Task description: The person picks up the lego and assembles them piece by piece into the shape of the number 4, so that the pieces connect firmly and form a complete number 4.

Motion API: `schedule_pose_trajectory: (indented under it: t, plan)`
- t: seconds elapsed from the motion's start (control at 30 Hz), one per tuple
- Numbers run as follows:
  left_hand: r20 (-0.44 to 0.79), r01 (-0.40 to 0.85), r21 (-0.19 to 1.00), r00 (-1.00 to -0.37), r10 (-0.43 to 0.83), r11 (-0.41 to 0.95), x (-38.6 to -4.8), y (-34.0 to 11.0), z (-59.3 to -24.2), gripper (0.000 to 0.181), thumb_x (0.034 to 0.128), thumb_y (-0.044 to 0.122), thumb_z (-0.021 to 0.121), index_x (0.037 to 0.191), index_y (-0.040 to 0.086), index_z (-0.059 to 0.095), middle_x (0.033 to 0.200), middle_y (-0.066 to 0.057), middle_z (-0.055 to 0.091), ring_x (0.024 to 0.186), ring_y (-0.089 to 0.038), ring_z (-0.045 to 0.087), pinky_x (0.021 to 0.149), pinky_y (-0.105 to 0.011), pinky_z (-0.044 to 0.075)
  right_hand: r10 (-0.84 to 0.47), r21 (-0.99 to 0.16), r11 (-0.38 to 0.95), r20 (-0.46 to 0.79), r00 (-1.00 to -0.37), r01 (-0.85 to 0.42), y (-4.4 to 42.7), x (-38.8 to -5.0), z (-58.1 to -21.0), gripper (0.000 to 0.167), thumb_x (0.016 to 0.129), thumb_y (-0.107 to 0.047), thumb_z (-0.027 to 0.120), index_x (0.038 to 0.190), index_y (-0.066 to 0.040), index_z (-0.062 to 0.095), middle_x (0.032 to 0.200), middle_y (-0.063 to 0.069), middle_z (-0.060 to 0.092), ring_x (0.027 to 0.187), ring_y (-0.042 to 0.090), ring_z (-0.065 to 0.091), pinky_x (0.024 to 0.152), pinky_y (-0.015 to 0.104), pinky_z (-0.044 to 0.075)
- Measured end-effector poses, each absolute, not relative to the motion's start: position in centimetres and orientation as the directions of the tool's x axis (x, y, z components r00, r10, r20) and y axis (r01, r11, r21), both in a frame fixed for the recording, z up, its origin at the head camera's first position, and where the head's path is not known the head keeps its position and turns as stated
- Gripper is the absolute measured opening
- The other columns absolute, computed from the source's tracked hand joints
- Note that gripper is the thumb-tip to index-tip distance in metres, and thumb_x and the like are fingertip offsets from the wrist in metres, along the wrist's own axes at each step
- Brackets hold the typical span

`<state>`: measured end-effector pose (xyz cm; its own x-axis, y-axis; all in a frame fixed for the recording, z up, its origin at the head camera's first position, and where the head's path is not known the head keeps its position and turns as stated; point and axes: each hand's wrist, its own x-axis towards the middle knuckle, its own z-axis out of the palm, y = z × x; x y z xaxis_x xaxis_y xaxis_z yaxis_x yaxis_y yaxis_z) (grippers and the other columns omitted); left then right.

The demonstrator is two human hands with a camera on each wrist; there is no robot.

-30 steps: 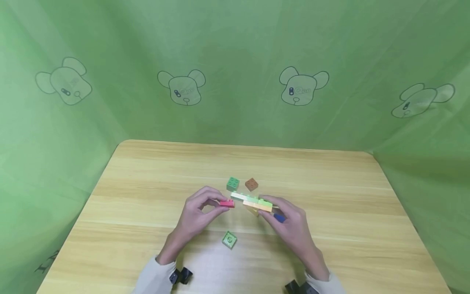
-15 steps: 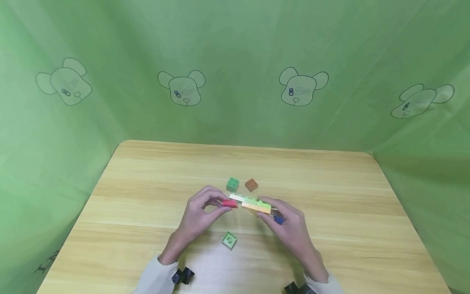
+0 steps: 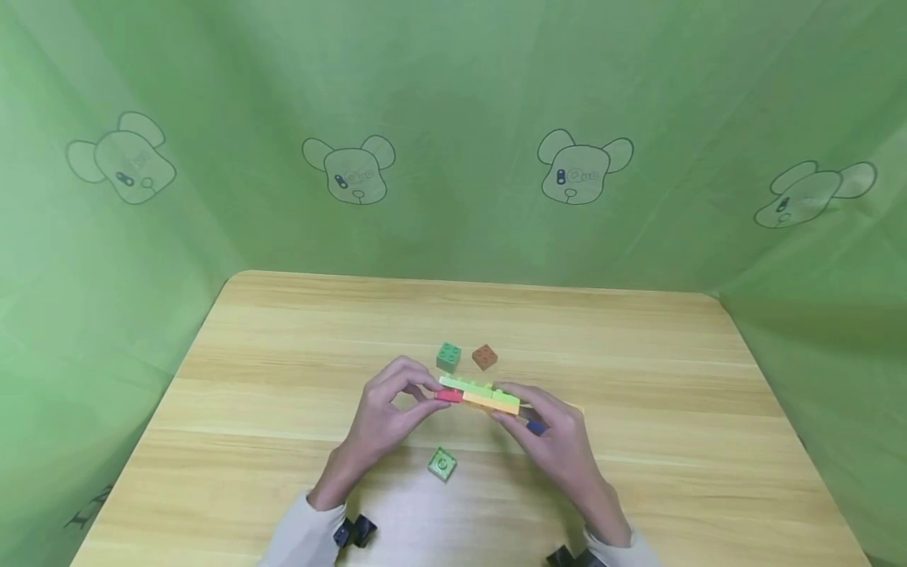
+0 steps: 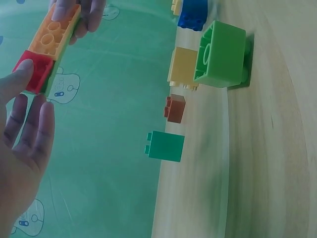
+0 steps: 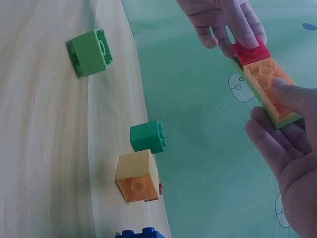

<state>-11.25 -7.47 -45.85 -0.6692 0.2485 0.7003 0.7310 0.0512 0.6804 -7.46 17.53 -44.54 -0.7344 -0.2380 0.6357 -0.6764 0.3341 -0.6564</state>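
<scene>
My left hand point(image 3: 388, 413) pinches a small red toy brick point(image 3: 449, 395) between thumb and fingers. From the other side my right hand point(image 3: 556, 433) grips an orange brick point(image 3: 485, 402) joined to a light green brick strip point(image 3: 468, 385). In the wrist views the red brick lies against the green strip's underside, end to end with the orange brick. The orange brick's hollow bottom point(image 5: 265, 74) faces the right wrist camera. Both hands hold the bricks above the table; whether the red one is fully pressed on cannot be seen.
Beyond the hands lie a dark green brick point(image 3: 449, 357) and a brown brick point(image 3: 485, 357) on the wooden table point(image 3: 283, 331). Nearer is a light green brick point(image 3: 442, 465), its hollow side showing. A blue brick point(image 3: 536, 427) and a yellow brick point(image 4: 182, 67) sit by my right hand.
My left hand has moved right with the red brick, and the right hand slightly left. The gap between the red and orange bricks has closed; the red one now sits under the green strip's end.
</scene>
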Motion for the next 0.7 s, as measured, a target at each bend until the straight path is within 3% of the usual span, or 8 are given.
schedule_pose_trajectory:
  t: [0.2, 0.43, 0.7]
  plan:
    - [0.699, 0.726, 0.687, -0.669, 0.253, 0.020, -11.27, -7.42, -45.80, 0.037, 0.0745, -0.015, 0.085, 0.104, 0.000, 0.069, 0.106, -0.015, 0.066, 0.097, -0.023, 0.065, 0.066, -0.029, 0.064, -0.243, -0.654, 0.331, 0.638, -0.731, -0.680, 17.53, -7.45, -44.73, 0.051, 0.073, 0.020, 0.082, 0.121, 0.005, 0.070, 0.115, 0.021, 0.073, 0.097, 0.031, 0.075, 0.077, 0.027, 0.063]
    - [0.672, 0.705, 0.709, -0.666, 0.323, -0.019, -11.08, -7.22, -45.53, 0.047, 0.0786, -0.019, 0.079, 0.122, -0.007, 0.065, 0.127, -0.024, 0.066, 0.112, -0.037, 0.068, 0.075, -0.033, 0.065, -0.245, -0.660, 0.333, 0.629, -0.738, -0.673, 17.51, -7.31, -44.58, 0.050, 0.075, 0.019, 0.081, 0.121, 0.005, 0.070, 0.115, 0.020, 0.074, 0.099, 0.029, 0.075, 0.078, 0.026, 0.063]
    - [0.660, 0.714, 0.700, -0.630, 0.410, -0.029, -11.05, -7.18, -45.13, 0.047, 0.0839, -0.016, 0.076, 0.128, -0.009, 0.062, 0.124, -0.024, 0.068, 0.103, -0.033, 0.072, 0.079, -0.033, 0.065, -0.258, -0.682, 0.319, 0.605, -0.753, -0.658, 17.57, -7.17, -44.32, 0.050, 0.076, 0.019, 0.080, 0.123, 0.004, 0.070, 0.117, 0.019, 0.074, 0.101, 0.025, 0.075, 0.078, 0.027, 0.063]
